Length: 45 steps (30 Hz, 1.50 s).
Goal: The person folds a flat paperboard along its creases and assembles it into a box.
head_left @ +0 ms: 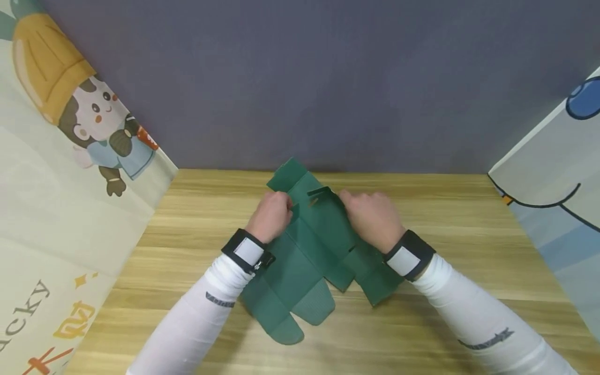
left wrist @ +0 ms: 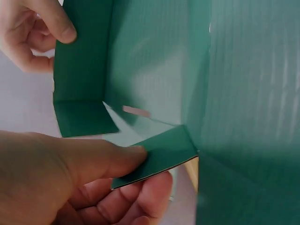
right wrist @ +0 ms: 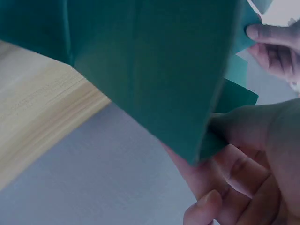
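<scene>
Green cardboard [head_left: 304, 260], spread between the left hand [head_left: 272, 216], which pinches a small flap [left wrist: 164, 153], and the right hand [head_left: 375, 216], which pinches an edge, is probably light, rather stiff but easily creased, so gentle holding at such borders seems suitable.

Left grip [head_left: 271, 216], right grip [head_left: 375, 220] both pinching; forearms [head_left: 194, 315] forward, angled inward.

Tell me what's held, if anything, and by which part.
Creased green cardboard: the left hand pinches a small flap between thumb and fingers; the right hand grips a panel near its corner.
</scene>
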Each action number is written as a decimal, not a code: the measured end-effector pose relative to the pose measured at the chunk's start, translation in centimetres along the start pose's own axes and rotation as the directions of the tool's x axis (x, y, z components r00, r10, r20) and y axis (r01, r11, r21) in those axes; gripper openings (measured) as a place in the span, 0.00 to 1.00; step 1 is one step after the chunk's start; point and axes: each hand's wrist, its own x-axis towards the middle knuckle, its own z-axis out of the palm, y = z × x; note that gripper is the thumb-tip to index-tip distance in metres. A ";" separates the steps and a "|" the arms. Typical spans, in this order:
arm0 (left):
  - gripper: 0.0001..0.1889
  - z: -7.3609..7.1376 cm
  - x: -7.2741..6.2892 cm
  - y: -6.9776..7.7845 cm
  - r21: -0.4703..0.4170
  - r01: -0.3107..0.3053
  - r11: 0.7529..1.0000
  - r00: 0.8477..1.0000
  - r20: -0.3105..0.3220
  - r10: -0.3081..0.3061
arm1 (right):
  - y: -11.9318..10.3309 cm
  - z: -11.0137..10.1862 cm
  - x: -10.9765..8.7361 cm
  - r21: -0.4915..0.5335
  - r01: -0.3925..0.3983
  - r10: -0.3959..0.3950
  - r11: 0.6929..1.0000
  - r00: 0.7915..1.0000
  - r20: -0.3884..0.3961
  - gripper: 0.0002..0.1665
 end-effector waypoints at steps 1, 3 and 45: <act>0.09 0.0 0.1 0.2 0.000 0.001 1.000 1.000 0.017 -0.001 | -0.1 0.1 0.1 -0.010 0.014 -0.013 1.000 1.000 0.005 0.09; 0.15 0.0 0.3 0.5 0.003 0.007 1.000 0.998 0.058 -0.007 | -0.4 0.1 0.2 -0.015 0.037 -0.037 0.999 0.999 0.010 0.11; 0.13 4.2 -1.7 -3.6 -0.400 0.264 0.878 0.964 0.071 -0.257 | -3.9 1.9 -0.7 -0.480 0.299 -0.363 0.825 0.931 -0.045 0.10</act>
